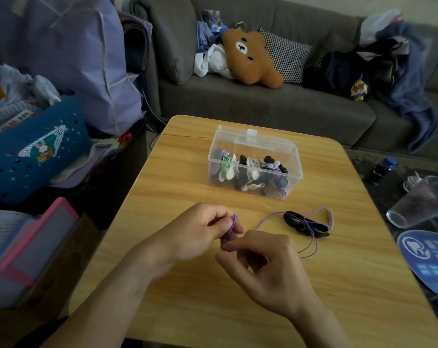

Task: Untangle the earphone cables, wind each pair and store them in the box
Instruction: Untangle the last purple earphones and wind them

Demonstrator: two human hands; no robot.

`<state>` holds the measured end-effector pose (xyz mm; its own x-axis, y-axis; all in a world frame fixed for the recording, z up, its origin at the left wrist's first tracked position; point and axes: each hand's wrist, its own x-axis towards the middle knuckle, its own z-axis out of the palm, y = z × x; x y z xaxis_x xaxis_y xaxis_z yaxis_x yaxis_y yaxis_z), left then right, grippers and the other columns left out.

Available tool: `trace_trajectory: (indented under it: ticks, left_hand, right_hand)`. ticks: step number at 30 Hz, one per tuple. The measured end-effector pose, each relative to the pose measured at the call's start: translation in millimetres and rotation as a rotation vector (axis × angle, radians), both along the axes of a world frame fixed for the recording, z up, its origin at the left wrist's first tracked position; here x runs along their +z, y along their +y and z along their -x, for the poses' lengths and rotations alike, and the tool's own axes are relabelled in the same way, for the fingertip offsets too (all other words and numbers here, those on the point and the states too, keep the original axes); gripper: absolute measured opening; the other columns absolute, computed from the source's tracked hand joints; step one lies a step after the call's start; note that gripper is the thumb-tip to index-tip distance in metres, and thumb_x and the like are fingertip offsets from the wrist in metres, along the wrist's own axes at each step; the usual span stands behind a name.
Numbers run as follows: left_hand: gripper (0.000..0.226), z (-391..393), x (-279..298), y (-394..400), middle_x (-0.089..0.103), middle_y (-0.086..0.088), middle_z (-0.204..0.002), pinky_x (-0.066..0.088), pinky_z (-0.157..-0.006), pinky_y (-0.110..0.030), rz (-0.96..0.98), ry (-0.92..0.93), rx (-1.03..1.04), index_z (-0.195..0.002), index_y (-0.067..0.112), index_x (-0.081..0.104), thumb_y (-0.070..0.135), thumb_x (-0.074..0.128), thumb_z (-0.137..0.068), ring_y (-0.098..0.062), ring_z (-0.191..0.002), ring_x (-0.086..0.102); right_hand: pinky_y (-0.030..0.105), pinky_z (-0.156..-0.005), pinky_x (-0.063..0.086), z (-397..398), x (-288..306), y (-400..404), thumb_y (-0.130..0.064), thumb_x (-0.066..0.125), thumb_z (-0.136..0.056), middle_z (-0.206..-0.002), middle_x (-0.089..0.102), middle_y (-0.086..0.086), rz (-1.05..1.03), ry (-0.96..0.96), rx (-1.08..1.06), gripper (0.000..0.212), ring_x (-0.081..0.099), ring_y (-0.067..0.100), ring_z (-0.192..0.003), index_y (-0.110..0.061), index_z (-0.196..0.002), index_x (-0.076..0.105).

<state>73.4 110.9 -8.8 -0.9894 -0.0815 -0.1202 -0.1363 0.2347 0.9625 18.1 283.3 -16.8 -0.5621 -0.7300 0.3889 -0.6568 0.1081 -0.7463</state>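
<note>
1. The left hand (200, 232) holds a small coil of purple earphone cable (231, 228) wrapped round its fingers, above the middle of the wooden table (177, 172), toward the near edge.
2. The right hand (265, 264) pinches the same cable just beside the coil, feeding it on; both hands are closed on the cable.
3. The loose remainder trails right across the table, lying over a black strap (304, 226), and ends in a plug (330, 217) toward the right edge.
4. The clear plastic box (254, 163) stands open near the far edge, already holding several wound pairs.
5. The cable looks thin, light and limp, so it will likely spring off the fingers unless pinched at the coil; the trailing length may drag the strap along.
6. Winding seems partway done, with storing left to do.
</note>
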Motion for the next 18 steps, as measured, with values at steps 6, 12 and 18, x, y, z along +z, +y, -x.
trace_trajectory:
  ticks: [6,12,18]
  left_hand:
    - [0.031,-4.8,7.1,-5.6,0.056,0.002,-0.071,0.038,-0.062,-0.023,-0.042,-0.14,-0.202,-0.078,0.017,0.065,0.033,0.047,-0.098,-0.008,-0.065,0.048]
    - [0.036,-6.7,8.6,-8.4,0.062,-0.007,-0.068,0.039,-0.055,-0.026,-0.327,-0.058,-0.234,-0.078,0.01,0.057,0.032,0.044,-0.103,-0.018,-0.058,0.056]
    - [0.017,-4.9,7.1,-8.7,0.073,-0.019,-0.093,0.032,-0.044,-0.016,-0.457,0.028,-0.159,-0.102,0.005,0.07,0.013,0.06,-0.092,-0.027,-0.079,0.071]
  right_hand:
    - [0.022,-0.051,0.038,16.4,4.0,10.1,-0.032,0.076,-0.085,-0.063,0.06,-0.008,0.012,-0.06,-0.044,0.004,0.049,0.012,-0.053,-0.03,-0.082,0.078]
    - [0.018,-0.051,0.043,25.6,3.0,12.2,-0.029,0.073,-0.083,-0.062,0.065,0.002,0.07,-0.175,-0.175,0.01,0.056,0.004,-0.052,-0.021,-0.078,0.076]
    - [0.023,-0.047,0.042,23.0,-0.9,8.4,-0.038,0.065,-0.091,-0.058,0.063,-0.003,-0.005,-0.231,-0.168,0.017,0.05,0.005,-0.05,-0.029,-0.081,0.076]
